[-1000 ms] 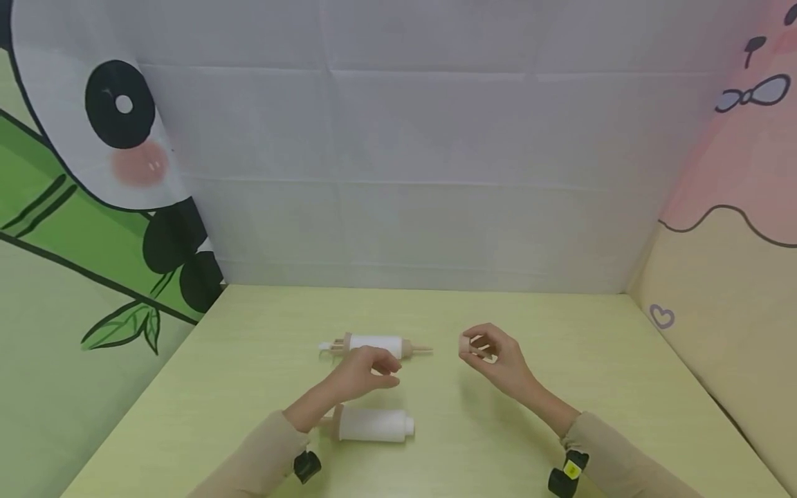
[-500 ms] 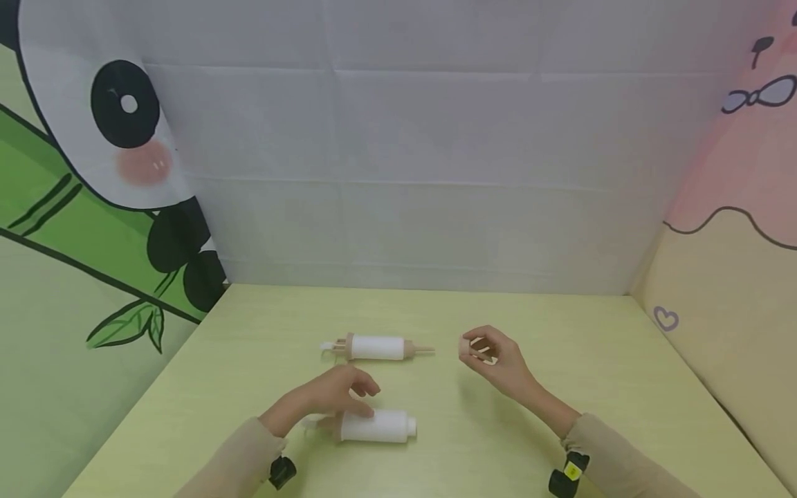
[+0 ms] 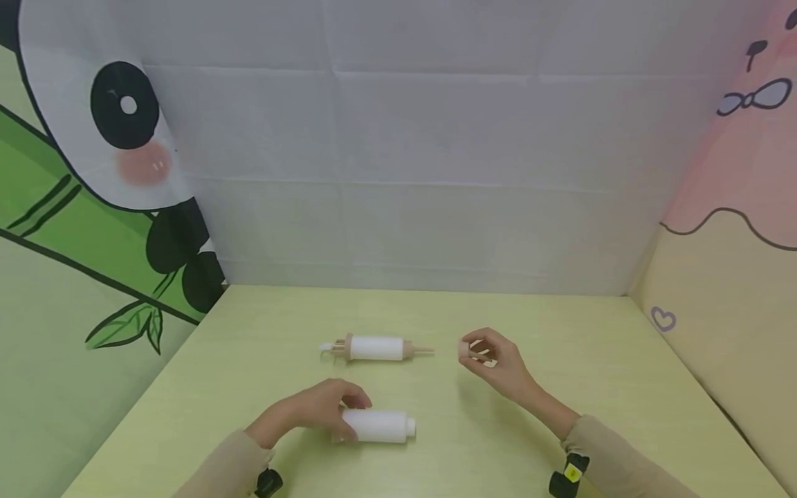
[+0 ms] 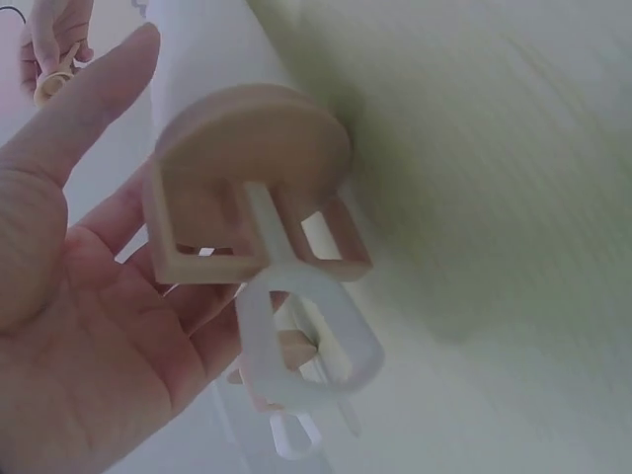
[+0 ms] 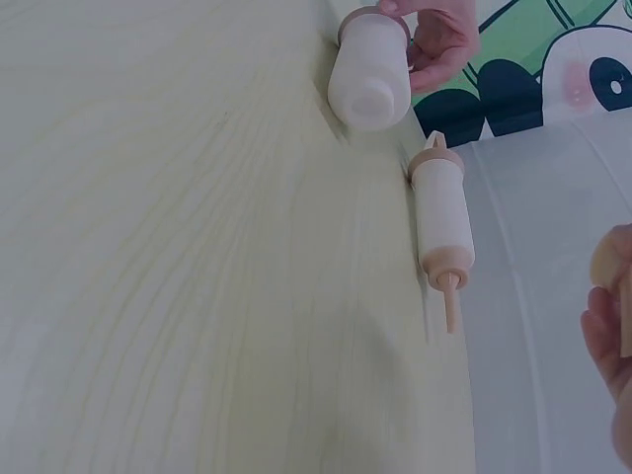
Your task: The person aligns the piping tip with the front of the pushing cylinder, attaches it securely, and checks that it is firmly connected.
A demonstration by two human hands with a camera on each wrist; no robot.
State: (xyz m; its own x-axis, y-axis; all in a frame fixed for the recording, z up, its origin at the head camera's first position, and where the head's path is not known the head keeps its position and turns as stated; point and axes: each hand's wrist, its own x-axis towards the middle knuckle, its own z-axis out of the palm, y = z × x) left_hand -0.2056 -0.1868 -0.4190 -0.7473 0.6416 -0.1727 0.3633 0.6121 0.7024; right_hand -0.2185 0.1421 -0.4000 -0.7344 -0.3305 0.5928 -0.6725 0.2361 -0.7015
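On the near part of the table lies a white-barrelled decorating syringe (image 3: 380,426), its narrow white neck bare at the right end. My left hand (image 3: 314,404) holds its left end, thumb on the near side and fingers on the far side. In the left wrist view, its tan flange (image 4: 257,133) and white ring handle (image 4: 311,341) stick out past the palm. My right hand (image 3: 507,370), raised over the table, pinches a tan nozzle cap (image 3: 463,348) between thumb and fingertips. The cap's thin spout points back toward the palm.
A second decorating syringe (image 3: 376,348) lies farther back, its tan nozzle (image 3: 423,351) attached and facing right. Behind the table (image 3: 560,325) hangs a pale cloth backdrop (image 3: 398,173), with cartoon-printed panels at both sides.
My left hand has moved from beside the far syringe, down and left, onto the left end of the near one. The right hand stays in place with the nozzle cap.
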